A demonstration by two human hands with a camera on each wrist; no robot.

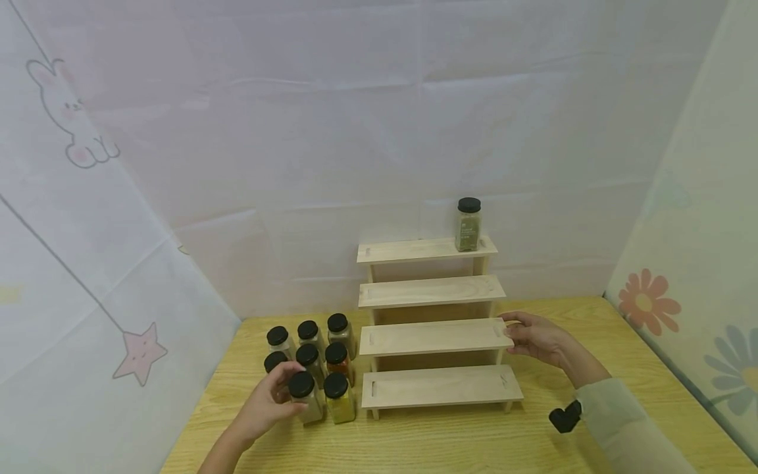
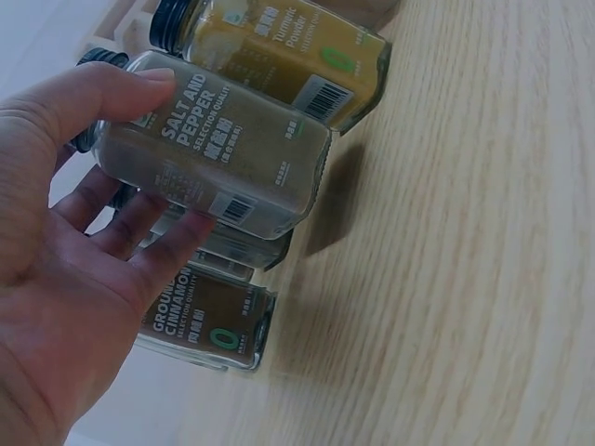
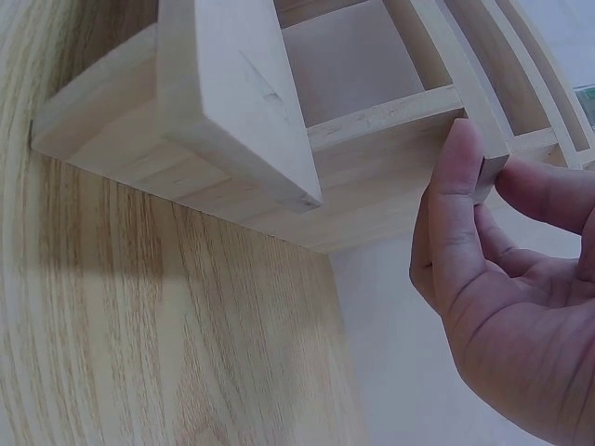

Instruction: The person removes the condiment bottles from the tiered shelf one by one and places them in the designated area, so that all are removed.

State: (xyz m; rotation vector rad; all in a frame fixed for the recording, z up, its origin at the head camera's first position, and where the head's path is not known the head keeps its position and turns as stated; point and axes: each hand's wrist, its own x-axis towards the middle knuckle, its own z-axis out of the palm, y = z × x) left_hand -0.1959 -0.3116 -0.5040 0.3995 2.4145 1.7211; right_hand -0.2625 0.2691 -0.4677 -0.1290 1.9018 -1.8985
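My left hand (image 1: 264,403) grips a square glass jar with a black lid, a salt and pepper jar (image 2: 218,149), thumb on its labelled face and fingers behind. Whether its base touches the table cannot be told. Beside it stands a yellow turmeric powder jar (image 1: 340,407), and a ground cinnamon jar (image 2: 209,321) shows below my fingers in the left wrist view. My right hand (image 1: 537,341) pinches the right end of a step of the four-tier wooden rack (image 1: 435,337), the second step from the bottom, between thumb and fingers.
Several more black-lidded jars (image 1: 308,355) stand grouped left of the rack. A single jar with greenish contents (image 1: 468,227) stands at the right end of the top step. Printed cloth (image 1: 331,145) rises behind and at both sides of the wooden table (image 1: 450,447).
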